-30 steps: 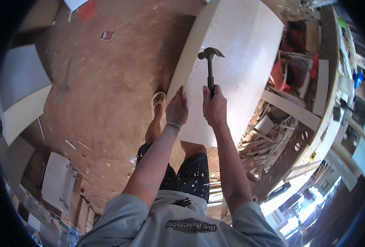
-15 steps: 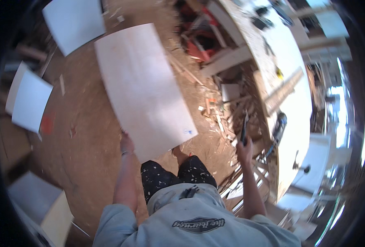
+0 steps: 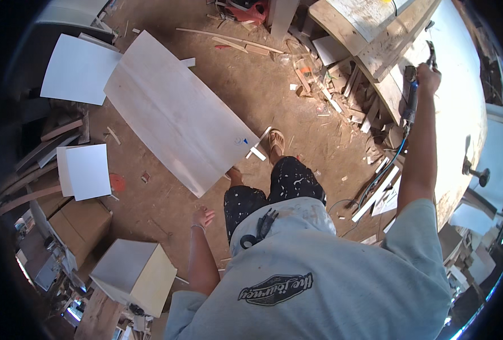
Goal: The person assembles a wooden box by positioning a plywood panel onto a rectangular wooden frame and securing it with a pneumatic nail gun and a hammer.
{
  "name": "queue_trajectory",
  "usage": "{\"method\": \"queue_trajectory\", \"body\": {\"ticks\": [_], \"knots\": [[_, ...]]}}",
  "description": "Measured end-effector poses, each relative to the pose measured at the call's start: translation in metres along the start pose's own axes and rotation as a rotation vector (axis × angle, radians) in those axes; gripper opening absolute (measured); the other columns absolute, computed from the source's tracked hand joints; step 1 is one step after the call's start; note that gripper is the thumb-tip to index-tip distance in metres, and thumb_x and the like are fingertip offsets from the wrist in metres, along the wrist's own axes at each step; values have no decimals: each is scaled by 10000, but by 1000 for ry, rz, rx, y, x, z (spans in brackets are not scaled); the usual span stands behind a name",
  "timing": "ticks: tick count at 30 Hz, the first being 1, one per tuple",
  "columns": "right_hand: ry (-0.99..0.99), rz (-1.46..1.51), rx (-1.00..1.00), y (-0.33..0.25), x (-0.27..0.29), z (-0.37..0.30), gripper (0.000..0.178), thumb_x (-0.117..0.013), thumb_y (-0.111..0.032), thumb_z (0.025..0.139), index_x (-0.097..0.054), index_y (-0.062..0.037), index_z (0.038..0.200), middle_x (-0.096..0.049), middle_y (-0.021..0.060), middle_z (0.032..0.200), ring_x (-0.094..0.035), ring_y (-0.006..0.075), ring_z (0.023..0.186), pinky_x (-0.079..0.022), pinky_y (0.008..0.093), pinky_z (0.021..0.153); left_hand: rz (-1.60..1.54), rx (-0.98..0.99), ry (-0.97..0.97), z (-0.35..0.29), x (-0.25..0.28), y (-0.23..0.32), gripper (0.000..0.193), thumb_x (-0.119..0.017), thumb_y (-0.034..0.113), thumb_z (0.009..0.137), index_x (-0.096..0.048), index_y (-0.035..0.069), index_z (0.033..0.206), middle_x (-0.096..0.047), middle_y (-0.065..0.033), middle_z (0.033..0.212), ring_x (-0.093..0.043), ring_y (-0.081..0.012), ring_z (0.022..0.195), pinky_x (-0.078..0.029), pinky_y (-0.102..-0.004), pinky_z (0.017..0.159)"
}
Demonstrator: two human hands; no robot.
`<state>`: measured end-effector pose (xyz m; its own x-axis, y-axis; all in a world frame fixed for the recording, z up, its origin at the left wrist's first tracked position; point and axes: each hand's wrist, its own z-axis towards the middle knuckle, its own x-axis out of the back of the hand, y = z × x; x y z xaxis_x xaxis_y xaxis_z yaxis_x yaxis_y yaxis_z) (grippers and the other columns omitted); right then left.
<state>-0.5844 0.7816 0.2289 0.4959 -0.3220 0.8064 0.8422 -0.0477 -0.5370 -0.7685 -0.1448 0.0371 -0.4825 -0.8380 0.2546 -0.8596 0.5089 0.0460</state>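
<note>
A pale wooden panel leans or lies slantwise before me, its near corner close to my legs. My left hand hangs just below that corner, apart from it, fingers spread and holding nothing. Over the workbench at the right, my right hand is closed round a slim dark hand tool, whose exact kind I cannot make out. Right beside that hand lies a blue-and-black power tool with a blue cord or hose running off the bench edge.
Wood offcuts are heaped beneath the bench. Long strips lie on the dusty floor beyond the panel. At the left are white panels, a cardboard box and a white-topped box. A dark knob-ended fitting sits on the bench.
My left hand has let go of the panel's edge and dropped away. My right hand has carried the dark tool up and right, over the bench. The view has turned.
</note>
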Motion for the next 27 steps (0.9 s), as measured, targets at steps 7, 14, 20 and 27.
{"method": "queue_trajectory", "body": {"ticks": [7, 14, 20, 27], "knots": [[-247, -295, -63, 68, 60, 83, 307, -678, -248, 763, -697, -77, 1017, -709, 71, 819, -674, 173, 774, -517, 316, 716, 106, -37, -17, -56, -56, -3, 400, -418, 329, 1021, -520, 67, 1306, -714, -127, 1113, -691, -195, 974, -531, -294, 788], [-169, -338, 372, 66, 73, 18, 408, -548, -406, 898, -669, -89, 1123, -687, 178, 1128, -636, 411, 1055, -485, 468, 914, 447, -435, -3, -82, -82, 104, 397, -525, 331, 1013, -595, -3, 1217, -734, -107, 929, -695, -157, 813, -515, -256, 669], [-340, -239, 217, 74, 4, -55, 716, -644, -442, 874, -408, 82, 1302, -634, 338, 1120, -605, 484, 1090, -491, 498, 940, 341, -692, -38, -129, -117, 169, 430, -556, 324, 1005, -563, 8, 1297, -725, -119, 1009, -696, -183, 929, -516, -263, 774], [-248, -102, 218, 87, 75, -86, 724, -708, -439, 807, -444, -11, 1328, -661, 314, 1083, -640, 464, 1042, -503, 484, 894, 478, -645, -45, -107, -49, 150, 424, -569, 295, 996, -548, 24, 1322, -714, -132, 1057, -688, -197, 992, -524, -286, 787]]}}
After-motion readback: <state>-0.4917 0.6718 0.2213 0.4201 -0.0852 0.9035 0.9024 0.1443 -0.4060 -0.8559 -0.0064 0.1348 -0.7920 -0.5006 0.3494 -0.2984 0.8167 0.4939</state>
